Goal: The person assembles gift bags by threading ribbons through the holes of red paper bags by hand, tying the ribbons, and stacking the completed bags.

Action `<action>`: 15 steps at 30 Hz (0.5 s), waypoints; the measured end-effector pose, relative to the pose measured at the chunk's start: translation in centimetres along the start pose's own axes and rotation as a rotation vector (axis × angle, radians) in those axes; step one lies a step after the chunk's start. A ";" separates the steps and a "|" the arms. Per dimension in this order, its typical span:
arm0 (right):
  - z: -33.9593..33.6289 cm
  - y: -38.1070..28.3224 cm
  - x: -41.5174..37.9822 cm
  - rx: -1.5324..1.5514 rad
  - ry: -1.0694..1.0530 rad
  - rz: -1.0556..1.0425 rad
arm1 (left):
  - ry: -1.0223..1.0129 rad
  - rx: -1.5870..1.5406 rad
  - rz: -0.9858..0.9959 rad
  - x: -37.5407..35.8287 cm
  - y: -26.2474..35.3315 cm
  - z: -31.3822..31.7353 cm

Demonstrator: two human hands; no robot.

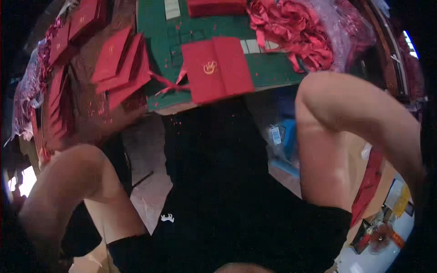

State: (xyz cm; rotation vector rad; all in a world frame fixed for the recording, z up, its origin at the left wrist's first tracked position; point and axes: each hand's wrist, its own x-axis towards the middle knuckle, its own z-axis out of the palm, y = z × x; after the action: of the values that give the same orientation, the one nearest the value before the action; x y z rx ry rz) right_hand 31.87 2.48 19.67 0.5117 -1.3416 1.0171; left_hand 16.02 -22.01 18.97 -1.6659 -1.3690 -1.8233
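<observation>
Red card-like folder, gold emblem, lies at near edge of green mat. Probably light, stiffish, crease-prone; best gripped by side edges, clear of thin red ribbon. Both hands out of view; finger state, any hold: cannot tell.

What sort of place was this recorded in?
Probably a small workshop for assembling or finishing packaging or stationery by hand: matching red folders or flat boxes in stacks, a large tangled heap of red ribbon, and a green work surface.
</observation>
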 end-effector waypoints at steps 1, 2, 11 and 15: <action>0.0 -0.8 -0.1 0.024 -0.014 0.011 | -0.013 -0.053 0.002 0.2 0.8 0.4; 0.1 -1.3 -0.2 0.039 -0.023 0.020 | -0.013 -0.083 0.009 0.5 1.5 0.8; 0.7 -3.3 -1.0 0.146 0.010 -0.072 | 0.019 -0.208 0.061 0.2 2.6 3.3; 0.8 -3.4 -1.8 0.153 0.007 -0.113 | 0.038 -0.246 0.079 -0.3 2.3 4.0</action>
State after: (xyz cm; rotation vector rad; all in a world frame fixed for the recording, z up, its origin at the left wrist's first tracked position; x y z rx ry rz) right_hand 34.47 -0.41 18.97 0.6907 -1.2201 1.0318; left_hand 20.21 -20.06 19.14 -1.7640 -1.0835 -2.0333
